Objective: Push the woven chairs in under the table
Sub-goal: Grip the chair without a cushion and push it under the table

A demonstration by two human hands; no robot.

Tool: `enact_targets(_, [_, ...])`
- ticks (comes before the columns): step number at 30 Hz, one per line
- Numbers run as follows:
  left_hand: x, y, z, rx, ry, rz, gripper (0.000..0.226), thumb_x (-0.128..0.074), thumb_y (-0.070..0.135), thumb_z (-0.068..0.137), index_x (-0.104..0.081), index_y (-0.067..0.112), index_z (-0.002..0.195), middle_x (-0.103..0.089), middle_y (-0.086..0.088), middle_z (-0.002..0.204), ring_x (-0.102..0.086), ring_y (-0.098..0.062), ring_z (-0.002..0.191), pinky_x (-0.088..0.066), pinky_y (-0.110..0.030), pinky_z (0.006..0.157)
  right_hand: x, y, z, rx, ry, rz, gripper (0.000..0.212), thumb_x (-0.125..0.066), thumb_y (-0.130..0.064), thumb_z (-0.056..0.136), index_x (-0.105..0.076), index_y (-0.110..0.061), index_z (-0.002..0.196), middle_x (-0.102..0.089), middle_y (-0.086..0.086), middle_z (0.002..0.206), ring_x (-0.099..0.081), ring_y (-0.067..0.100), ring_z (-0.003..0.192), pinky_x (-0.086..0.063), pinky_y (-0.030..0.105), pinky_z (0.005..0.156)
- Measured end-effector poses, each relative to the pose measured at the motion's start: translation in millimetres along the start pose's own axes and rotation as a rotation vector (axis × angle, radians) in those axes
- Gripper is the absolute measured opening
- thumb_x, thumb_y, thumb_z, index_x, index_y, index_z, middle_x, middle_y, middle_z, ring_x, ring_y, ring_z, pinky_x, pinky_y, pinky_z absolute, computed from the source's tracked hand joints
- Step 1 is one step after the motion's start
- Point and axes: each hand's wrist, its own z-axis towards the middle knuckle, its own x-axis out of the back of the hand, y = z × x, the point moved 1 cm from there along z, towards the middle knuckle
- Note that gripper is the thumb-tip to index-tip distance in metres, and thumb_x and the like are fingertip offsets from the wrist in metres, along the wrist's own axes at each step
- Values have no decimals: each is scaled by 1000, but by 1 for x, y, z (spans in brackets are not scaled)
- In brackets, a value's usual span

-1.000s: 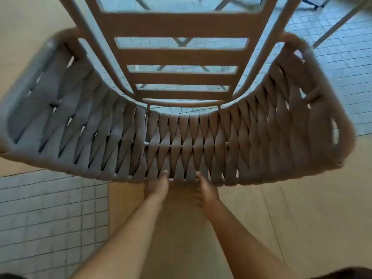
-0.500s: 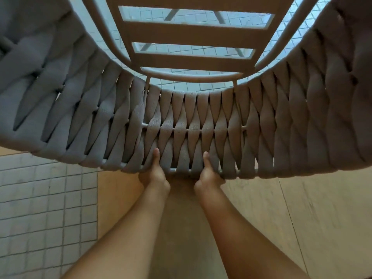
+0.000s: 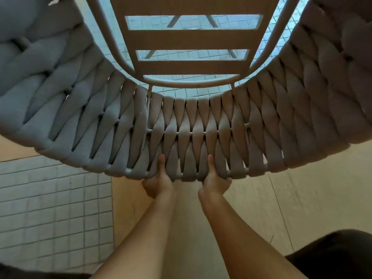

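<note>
A grey woven chair (image 3: 281, 125) fills the upper half of the head view, its curved strap backrest wrapping left to right and its slatted seat (image 3: 193, 39) beyond. My left hand (image 3: 159, 180) grips the top rail of the backrest just left of centre, thumb up on the straps. My right hand (image 3: 214, 181) grips the same rail just right of centre, thumb also on the weave. The fingers of both hands are hidden behind the rail. No table top is visible; only thin legs (image 3: 173, 22) show through the seat slats.
The floor under me is pale wood planking (image 3: 281, 208). Grey small-tile flooring (image 3: 50, 208) lies to the left and continues under the chair. Dark clothing (image 3: 332, 256) shows at the lower right corner.
The chair has grown larger and closer in view. Both hands went from touching the rail's edge to wrapping it with thumbs up on the weave.
</note>
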Motion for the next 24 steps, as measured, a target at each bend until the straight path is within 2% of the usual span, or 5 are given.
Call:
enact_targets(6, [65,38,-80,-164,17,61,76,-82,58,72,-52,15,126,-67,5,114,-63,-10,98,-45,-14,68,20,-58,-84,1,109,-178,90,-99,-39,59,-55,-21,136,-70,-6,115,-68,14,101,-58,38,91])
enact_targets(11, [118,88,-156,-322,-70,4,90,-85,40,74,-31,19,143,-47,-7,140,-59,-14,117,-56,-12,75,35,-115,-167,-31,170,-259,83,-97,-38,63,-57,-23,134,-70,-1,120,-66,20,107,-52,35,98])
enact_targets(16, [172,145,-224,-736,-11,506,94,-88,38,73,-30,20,144,-31,-11,142,-36,-28,126,-45,-49,99,39,-172,-237,-9,196,-320,66,-94,-30,71,-61,-22,127,-69,-6,108,-67,22,110,-51,33,98])
enact_targets(20, [194,209,-244,-1341,-278,993,51,-67,40,90,-51,15,133,-43,-11,133,-42,-34,126,-25,-48,115,36,-213,-288,-21,192,-358,53,-92,-26,73,-64,-17,117,-69,-5,103,-70,22,102,-58,43,94])
enact_targets(24, [194,286,-245,-1605,-661,1249,60,-54,61,86,-61,20,129,-58,-1,132,-52,-28,126,-31,-50,114,24,-250,-323,-2,229,-447,57,-93,-31,70,-62,-17,115,-67,-3,99,-70,24,94,-59,45,89])
